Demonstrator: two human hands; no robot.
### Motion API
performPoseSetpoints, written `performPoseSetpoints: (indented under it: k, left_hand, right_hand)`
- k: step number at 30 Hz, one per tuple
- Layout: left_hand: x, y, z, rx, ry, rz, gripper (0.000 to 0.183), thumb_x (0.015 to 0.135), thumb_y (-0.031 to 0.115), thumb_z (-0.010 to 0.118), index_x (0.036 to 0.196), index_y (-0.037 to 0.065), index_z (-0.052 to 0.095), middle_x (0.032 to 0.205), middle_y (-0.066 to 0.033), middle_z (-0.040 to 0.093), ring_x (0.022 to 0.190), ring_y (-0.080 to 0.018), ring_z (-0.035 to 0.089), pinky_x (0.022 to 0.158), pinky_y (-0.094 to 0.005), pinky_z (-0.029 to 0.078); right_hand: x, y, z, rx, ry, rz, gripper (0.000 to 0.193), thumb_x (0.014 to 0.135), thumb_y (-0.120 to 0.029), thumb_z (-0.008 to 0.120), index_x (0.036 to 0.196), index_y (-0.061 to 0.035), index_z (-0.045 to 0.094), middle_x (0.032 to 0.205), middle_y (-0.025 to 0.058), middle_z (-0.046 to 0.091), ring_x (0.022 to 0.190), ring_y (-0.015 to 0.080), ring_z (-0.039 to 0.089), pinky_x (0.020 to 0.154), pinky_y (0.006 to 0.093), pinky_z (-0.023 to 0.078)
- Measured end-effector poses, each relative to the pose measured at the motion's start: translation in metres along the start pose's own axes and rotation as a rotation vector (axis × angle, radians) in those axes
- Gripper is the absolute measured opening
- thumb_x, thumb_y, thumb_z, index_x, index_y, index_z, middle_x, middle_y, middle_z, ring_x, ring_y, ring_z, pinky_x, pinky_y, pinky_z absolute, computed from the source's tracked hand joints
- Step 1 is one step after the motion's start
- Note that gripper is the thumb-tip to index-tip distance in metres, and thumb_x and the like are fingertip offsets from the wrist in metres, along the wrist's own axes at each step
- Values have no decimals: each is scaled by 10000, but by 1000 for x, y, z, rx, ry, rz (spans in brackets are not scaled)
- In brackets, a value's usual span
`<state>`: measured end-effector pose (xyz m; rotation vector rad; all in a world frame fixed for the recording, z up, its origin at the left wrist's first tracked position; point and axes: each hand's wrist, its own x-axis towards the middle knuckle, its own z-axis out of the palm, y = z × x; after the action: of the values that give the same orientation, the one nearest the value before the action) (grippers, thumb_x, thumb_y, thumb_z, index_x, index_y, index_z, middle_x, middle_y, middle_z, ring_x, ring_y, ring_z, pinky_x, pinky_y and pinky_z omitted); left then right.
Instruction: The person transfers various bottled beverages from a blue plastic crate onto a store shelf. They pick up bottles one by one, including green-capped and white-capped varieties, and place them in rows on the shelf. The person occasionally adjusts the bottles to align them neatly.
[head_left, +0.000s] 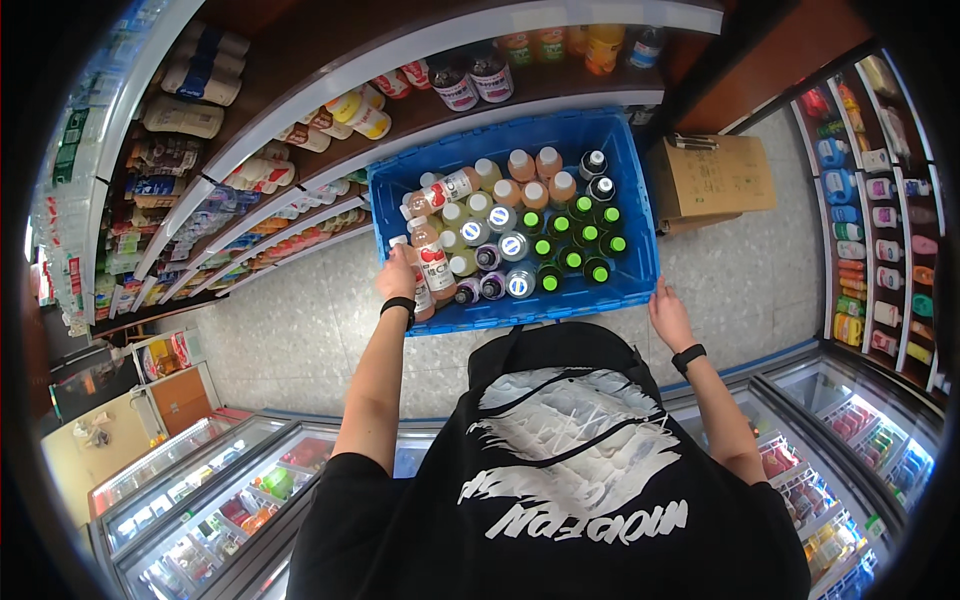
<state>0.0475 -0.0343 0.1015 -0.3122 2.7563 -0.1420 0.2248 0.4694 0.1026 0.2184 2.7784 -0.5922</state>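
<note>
A blue plastic crate (643, 225) full of upright drink bottles is in front of me. My left hand (394, 279) is at its left end, closed around a pinkish bottle (421, 287) with a white cap, which leans by the crate wall; the palm side is hidden. Beside it, a similar bottle (432, 258) with a red-and-white label lies tilted over the others, and another bottle (446, 191) lies across the far left corner. My right hand (669, 312) holds the crate's near right corner by its fingertips. Green-capped dark bottles (572, 240) fill the right part.
Shelves of bottled drinks (470, 85) run along the far side and left. A cardboard box (712, 180) stands right of the crate on the tiled floor (300, 300). More stocked shelves (880, 220) are at far right. Glass-topped freezers (250, 500) line the near side.
</note>
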Motion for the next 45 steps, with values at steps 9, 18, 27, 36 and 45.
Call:
performPoseSetpoints:
  k: [9,18,27,36,45]
  left_hand:
    - [30,6,21,-112,34,20,176,880,180,527,1040,112,502,908,-173,652,817,-360,668,663,-449,549]
    - [-5,-45,40,-609,152,148,476,854,173,567,1305,61,463,932,-248,641,868,-421,628,803,-448,504]
    - [-62,-65,39,-704,83,143,288,867,184,540,1072,8,639,971,-222,653,892,-382,632,798,-437,498]
    - [-89,-63,65,-673,-11,409,177,871,152,527,892,37,660,913,-201,637,852,-378,603,781,-442,483]
    - [-73,-55,89,-786,60,335,131,806,127,551,818,77,672,827,-151,633,851,-332,609,772,-440,481]
  right_hand:
    - [0,-5,7,-25,19,45,475,909,-143,490,1294,116,388,943,290,578,777,426,599,675,467,510]
    - [3,-21,15,-54,113,170,468,901,-146,499,1292,96,407,952,273,586,795,416,604,690,460,509]
    - [35,13,17,93,35,305,237,936,-135,467,926,44,623,683,225,622,624,366,638,554,448,515]
    - [48,-19,-26,202,-93,350,206,904,-121,486,835,20,619,693,226,629,534,332,634,516,407,527]
    - [43,-14,12,-228,33,371,194,819,-178,558,780,-13,654,819,205,665,768,374,653,682,473,525]
